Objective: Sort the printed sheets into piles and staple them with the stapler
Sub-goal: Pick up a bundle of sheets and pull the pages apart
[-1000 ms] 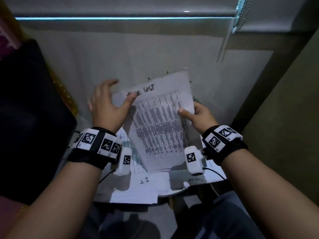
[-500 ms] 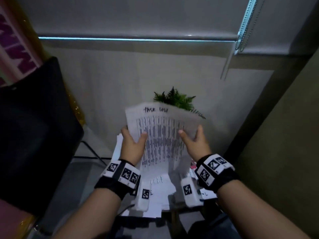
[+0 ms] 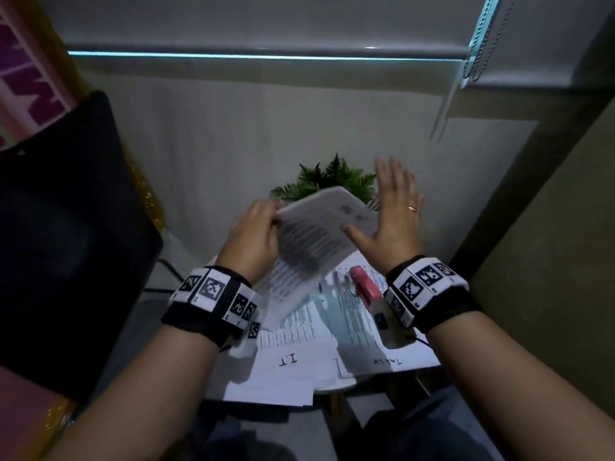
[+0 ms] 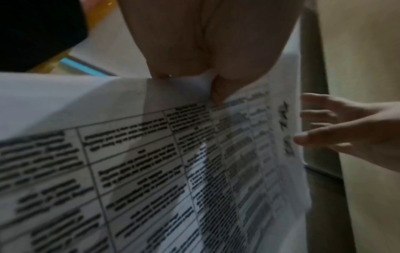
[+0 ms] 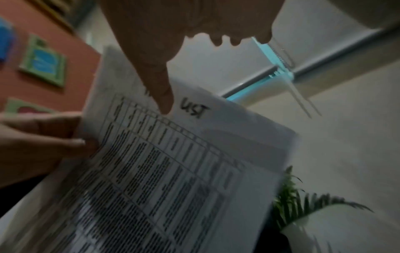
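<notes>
My left hand (image 3: 256, 234) pinches the upper left edge of a stack of printed table sheets (image 3: 316, 234), holding it tilted above the small table; the left wrist view shows thumb and fingers clamped on the sheets (image 4: 194, 162). My right hand (image 3: 396, 207) is spread flat with straight fingers against the stack's right edge, thumb on the top page (image 5: 173, 162). A red stapler (image 3: 364, 287) lies on the papers under my right wrist. Loose printed sheets (image 3: 293, 364), one marked "I.T", cover the table below.
A green potted plant (image 3: 329, 178) stands at the table's far side, right behind the held stack. A black chair back (image 3: 60, 244) is close on the left. A wall and a dark pillar (image 3: 519, 201) close in on the right.
The stack has dropped and tilted to the left. My right hand let go of its edge and spread flat. The stapler has come into sight.
</notes>
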The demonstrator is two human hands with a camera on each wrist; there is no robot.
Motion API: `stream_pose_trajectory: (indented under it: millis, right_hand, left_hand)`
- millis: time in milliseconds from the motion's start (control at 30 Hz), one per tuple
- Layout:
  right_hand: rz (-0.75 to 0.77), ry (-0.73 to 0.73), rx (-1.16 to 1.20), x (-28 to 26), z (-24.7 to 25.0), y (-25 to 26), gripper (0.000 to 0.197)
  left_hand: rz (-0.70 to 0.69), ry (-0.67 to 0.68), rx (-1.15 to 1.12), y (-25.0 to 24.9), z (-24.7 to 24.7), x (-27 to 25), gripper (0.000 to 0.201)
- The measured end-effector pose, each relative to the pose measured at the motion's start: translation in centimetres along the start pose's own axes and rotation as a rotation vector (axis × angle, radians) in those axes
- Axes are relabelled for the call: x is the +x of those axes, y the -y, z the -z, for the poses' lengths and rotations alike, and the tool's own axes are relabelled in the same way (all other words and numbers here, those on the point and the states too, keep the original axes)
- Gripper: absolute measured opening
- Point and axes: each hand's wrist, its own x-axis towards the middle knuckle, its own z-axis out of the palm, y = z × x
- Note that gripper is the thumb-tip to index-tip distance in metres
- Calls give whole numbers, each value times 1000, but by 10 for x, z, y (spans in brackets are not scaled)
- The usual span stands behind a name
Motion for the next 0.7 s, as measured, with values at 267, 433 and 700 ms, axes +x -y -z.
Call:
stream_pose_trajectory:
  millis: [267,433,700]
  right_hand:
    - [-379,123,576,-11,-4,-12,18]
    - [-484,132,728,-22,-2,-34,18]
    - [-633,144,706,-39,-38,-50,13]
  left_hand:
    - [362,-122,291,32,-6,-28,51]
    - [610,-360,-440,78,-18,-47,113]
    - [750,-275,-587,78,-37,-49,33]
